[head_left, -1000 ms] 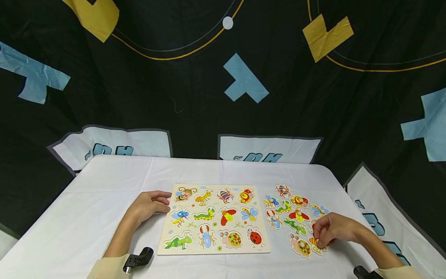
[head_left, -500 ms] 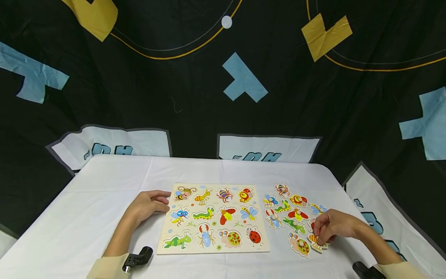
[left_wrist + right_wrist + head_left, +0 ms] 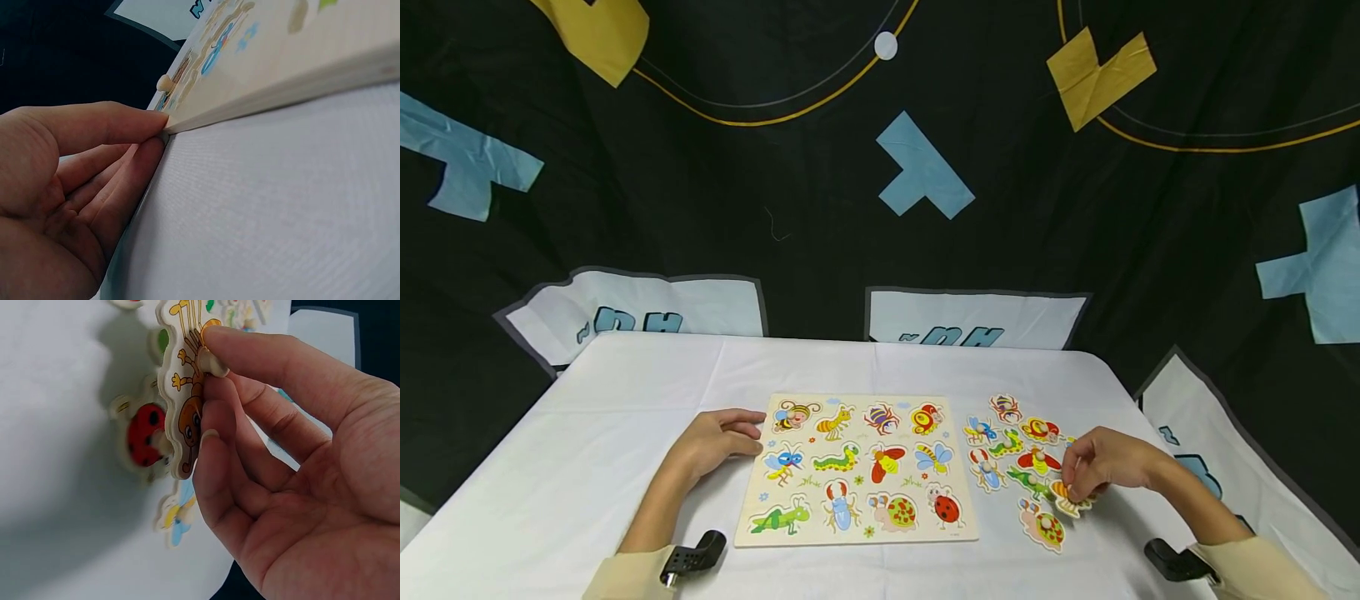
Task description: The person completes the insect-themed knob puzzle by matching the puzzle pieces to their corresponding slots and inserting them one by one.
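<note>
My right hand [image 3: 1103, 460] pinches an ant puzzle piece [image 3: 190, 412] by its wooden knob. The piece tilts above the loose pieces, and a red ladybug piece [image 3: 145, 434] lies below it in the right wrist view. At the table's middle lies a wooden insect puzzle board [image 3: 868, 533] with rows of insect pictures. My left hand [image 3: 715, 442] rests at the board's left edge, thumb and fingertips touching the side. A wooden knob [image 3: 165, 83] stands up from the board near those fingers in the left wrist view.
Several loose knobbed pieces lie right of the board, among them a spider [image 3: 1005, 408], a stag beetle [image 3: 987, 469], a grasshopper [image 3: 1028, 482] and a snail [image 3: 1042, 527]. A white cloth [image 3: 647, 375] covers the table. A black curtain [image 3: 820, 250] hangs behind.
My right hand has lifted the ant piece and moved slightly left and away from me, over the neighbouring pieces. My left hand stays at the board's edge.
</note>
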The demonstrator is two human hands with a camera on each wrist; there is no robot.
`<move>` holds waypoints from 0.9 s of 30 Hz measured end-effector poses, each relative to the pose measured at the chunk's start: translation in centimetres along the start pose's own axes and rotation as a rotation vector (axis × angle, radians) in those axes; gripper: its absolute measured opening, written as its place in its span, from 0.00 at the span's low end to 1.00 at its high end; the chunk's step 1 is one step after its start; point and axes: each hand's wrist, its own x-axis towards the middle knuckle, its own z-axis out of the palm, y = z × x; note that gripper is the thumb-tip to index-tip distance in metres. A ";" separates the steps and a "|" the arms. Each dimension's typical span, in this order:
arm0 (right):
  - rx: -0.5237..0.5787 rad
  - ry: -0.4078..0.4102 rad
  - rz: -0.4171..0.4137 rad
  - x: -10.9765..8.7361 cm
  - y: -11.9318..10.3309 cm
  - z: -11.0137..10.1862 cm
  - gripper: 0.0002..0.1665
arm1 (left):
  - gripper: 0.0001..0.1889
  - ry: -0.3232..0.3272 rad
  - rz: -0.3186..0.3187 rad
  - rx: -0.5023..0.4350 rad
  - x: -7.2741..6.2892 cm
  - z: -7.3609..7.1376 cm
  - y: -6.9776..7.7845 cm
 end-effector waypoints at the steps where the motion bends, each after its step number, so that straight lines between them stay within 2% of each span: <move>1: 0.000 0.002 -0.003 0.1 -0.2 0.0 0.10 | 0.31 0.000 0.001 0.001 0.0 0.0 0.0; 14: -0.033 0.047 -0.020 2.5 -3.0 0.3 0.11 | 0.30 -0.001 0.003 -0.009 0.0 0.0 0.0; 27: -0.089 0.089 -0.031 4.8 -4.7 1.0 0.10 | 0.31 -0.008 -0.005 -0.006 0.1 0.0 0.0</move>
